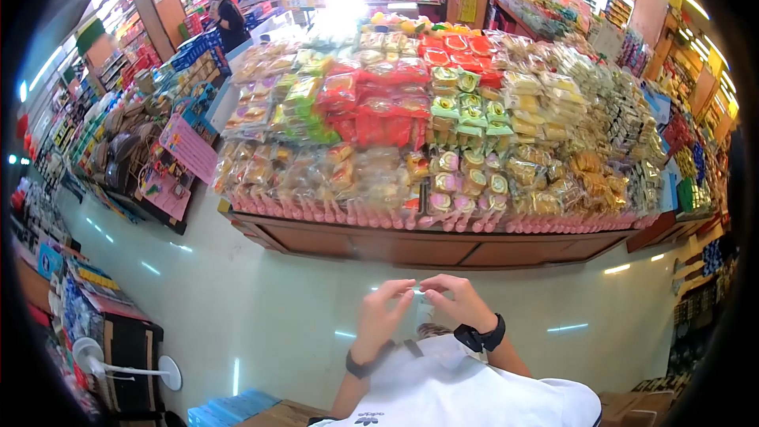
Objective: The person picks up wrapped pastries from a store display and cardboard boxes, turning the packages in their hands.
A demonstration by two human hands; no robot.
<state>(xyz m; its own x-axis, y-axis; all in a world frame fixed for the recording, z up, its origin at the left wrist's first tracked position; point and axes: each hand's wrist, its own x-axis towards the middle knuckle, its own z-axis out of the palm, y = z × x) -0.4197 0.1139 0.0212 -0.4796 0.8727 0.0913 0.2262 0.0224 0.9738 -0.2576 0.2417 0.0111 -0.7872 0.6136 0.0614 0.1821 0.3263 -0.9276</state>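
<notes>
My left hand (383, 315) is raised in front of my chest, its fingers bent and its thumb apart from them. Across a small gap, my right hand (461, 302) mirrors it, with fingertips almost meeting those of the left. Nothing shows in either hand; both look open. A dark band (365, 364) circles the left wrist and a black watch (482, 335) the right. Beyond the hands stands a wooden display stand (348, 241) piled with packaged snacks, among them red packs (379, 115), green packs (470, 107) and clear bags of baked goods (545, 178). Neither hand touches it.
Pale glossy floor (237, 292) lies between me and the stand. A pink sign (188, 146) stands over goods at left. A white fan (130, 368) is at lower left, near blue boxes (237, 409). Another person (229, 20) stands at the back left.
</notes>
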